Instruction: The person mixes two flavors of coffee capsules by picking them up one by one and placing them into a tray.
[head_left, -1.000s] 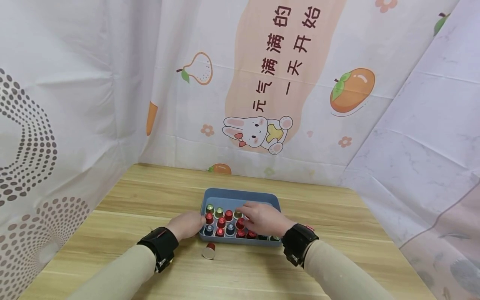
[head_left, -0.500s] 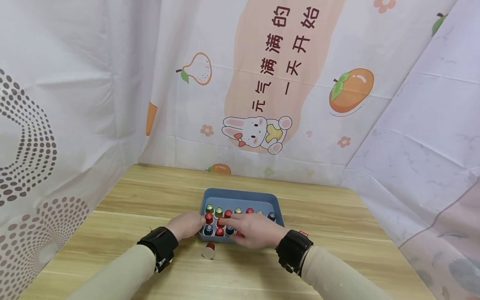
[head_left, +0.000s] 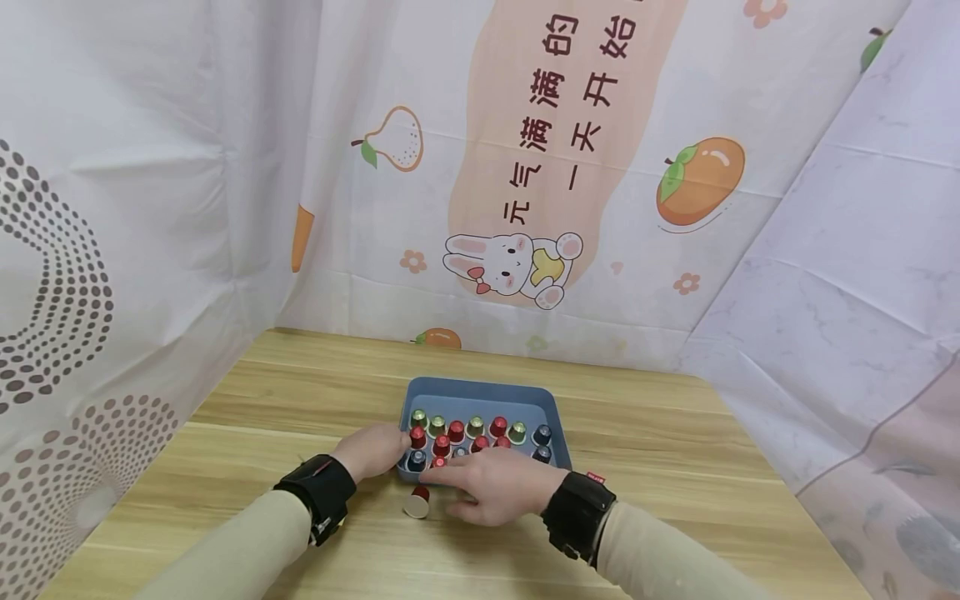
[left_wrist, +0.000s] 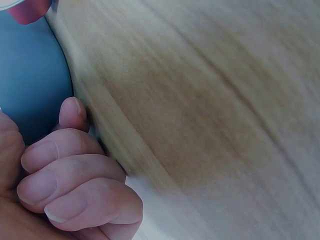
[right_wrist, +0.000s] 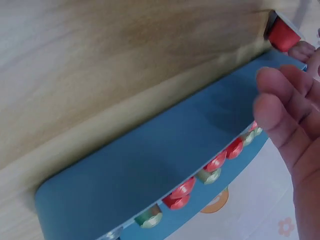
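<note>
A blue tray (head_left: 480, 388) holds rows of upright coffee capsules (head_left: 456, 431) in red, green and dark blue. My left hand (head_left: 375, 450) grips the tray's left wall, its fingers curled at the edge in the left wrist view. One dark red coffee capsule (head_left: 422, 493) lies on its side in front of the tray's near left corner, pale lid toward me. Over the tray's front wall, my right hand (head_left: 495, 487) reaches left with its index finger extended. Its fingertips are near the loose capsule and hold nothing. It hides part of the front row.
The wooden table (head_left: 637, 467) extends around the tray. A printed curtain (head_left: 637, 250) hangs behind it, with more cloth at both sides. Both wrists wear black straps (head_left: 577, 517).
My right hand has moved from the tray's right half leftward and toward me, to the front wall near the loose capsule. My left hand and the tray stay put.
</note>
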